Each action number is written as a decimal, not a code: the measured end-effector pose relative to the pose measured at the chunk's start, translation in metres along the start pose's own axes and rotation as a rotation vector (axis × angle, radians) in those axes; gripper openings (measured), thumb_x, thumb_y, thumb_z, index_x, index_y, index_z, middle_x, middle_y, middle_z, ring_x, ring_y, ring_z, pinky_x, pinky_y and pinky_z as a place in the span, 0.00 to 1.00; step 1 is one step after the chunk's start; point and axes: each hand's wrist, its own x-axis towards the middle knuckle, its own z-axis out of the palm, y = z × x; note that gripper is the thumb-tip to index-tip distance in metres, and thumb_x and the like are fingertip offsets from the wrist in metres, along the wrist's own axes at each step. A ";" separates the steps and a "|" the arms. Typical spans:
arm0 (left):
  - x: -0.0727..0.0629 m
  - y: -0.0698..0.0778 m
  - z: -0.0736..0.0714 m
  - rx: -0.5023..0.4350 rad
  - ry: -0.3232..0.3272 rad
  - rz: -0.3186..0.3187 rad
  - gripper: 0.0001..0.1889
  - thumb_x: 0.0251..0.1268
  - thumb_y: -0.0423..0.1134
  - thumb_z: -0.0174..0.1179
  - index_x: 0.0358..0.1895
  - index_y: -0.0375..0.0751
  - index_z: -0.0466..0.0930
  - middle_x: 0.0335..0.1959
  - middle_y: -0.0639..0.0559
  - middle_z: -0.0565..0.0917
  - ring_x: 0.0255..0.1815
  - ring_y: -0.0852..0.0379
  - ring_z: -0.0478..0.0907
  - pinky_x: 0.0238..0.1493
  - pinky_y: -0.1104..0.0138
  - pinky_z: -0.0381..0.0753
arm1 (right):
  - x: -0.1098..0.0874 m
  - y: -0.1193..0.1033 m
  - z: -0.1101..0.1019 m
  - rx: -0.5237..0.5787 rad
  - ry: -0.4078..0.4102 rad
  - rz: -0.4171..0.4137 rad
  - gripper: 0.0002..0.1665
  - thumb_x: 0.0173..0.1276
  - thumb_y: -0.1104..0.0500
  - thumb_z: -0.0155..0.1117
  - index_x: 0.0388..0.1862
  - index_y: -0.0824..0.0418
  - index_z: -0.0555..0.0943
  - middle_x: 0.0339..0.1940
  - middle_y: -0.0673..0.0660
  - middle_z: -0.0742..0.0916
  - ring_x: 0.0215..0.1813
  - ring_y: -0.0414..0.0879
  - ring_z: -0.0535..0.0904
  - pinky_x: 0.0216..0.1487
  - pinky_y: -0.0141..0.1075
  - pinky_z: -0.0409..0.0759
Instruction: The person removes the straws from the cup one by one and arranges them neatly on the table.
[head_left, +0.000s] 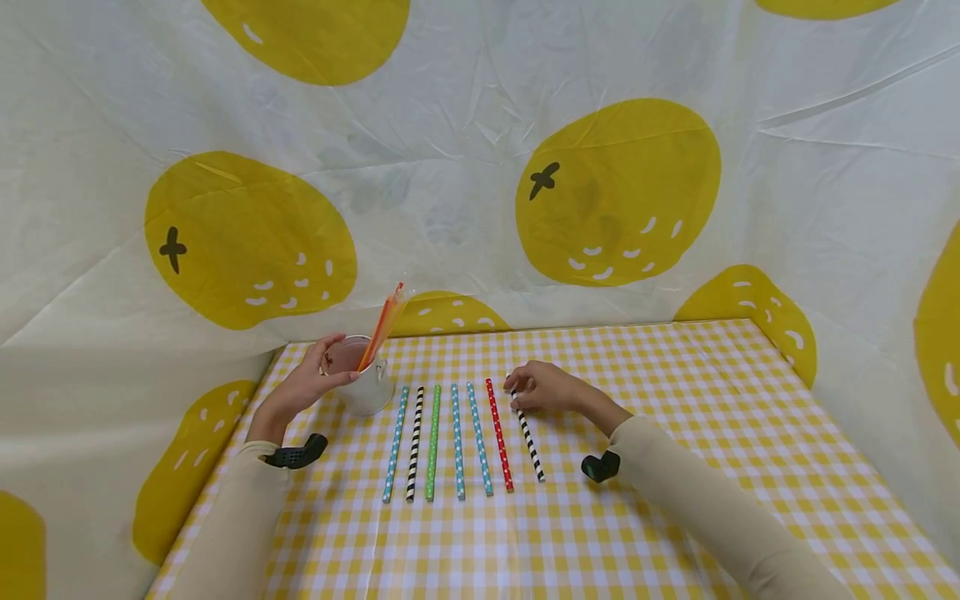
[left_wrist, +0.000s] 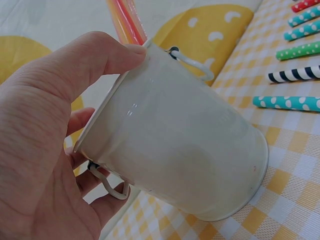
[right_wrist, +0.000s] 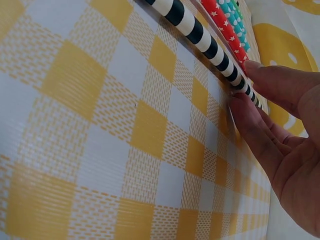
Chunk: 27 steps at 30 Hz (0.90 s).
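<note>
My left hand [head_left: 306,383] grips a white metal bucket [left_wrist: 175,140] by its rim, thumb on the near side and fingers around the far side. Red and orange straws [head_left: 381,329], seemingly in clear wrapping, lean out of the bucket. At the right end of a row of straws, my right hand [head_left: 546,387] pinches the far end of a black-and-white striped straw [right_wrist: 200,37] between thumb and fingers. That straw lies low along the tablecloth, slightly slanted. Just left of it is a red straw with white stars [right_wrist: 225,25].
Further left in the row lie two blue dotted straws [head_left: 457,442], a green one [head_left: 433,442], another striped one [head_left: 415,443] and a blue one [head_left: 395,444] nearest the bucket. A yellow-checked tablecloth [head_left: 712,417] covers the table. Behind hangs a fruit-printed curtain [head_left: 450,208].
</note>
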 end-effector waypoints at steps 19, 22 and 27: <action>-0.004 0.010 -0.001 0.000 -0.014 0.025 0.46 0.71 0.40 0.65 0.81 0.36 0.43 0.70 0.31 0.51 0.60 0.36 0.52 0.54 0.46 0.59 | 0.002 -0.001 -0.005 0.033 0.086 -0.047 0.16 0.72 0.61 0.67 0.57 0.65 0.84 0.46 0.59 0.86 0.42 0.46 0.83 0.38 0.37 0.82; -0.006 0.016 -0.001 0.001 -0.022 0.029 0.46 0.71 0.38 0.65 0.81 0.34 0.43 0.71 0.29 0.49 0.60 0.35 0.51 0.54 0.46 0.59 | 0.003 -0.002 -0.006 0.046 0.128 -0.048 0.16 0.73 0.62 0.67 0.57 0.65 0.84 0.46 0.58 0.86 0.45 0.50 0.83 0.42 0.40 0.81; 0.000 0.002 -0.001 0.004 -0.023 0.024 0.48 0.71 0.41 0.65 0.82 0.38 0.41 0.77 0.31 0.44 0.64 0.35 0.52 0.58 0.43 0.61 | 0.007 -0.008 -0.008 0.045 0.202 -0.088 0.15 0.73 0.61 0.67 0.55 0.64 0.84 0.45 0.55 0.87 0.46 0.50 0.82 0.45 0.42 0.80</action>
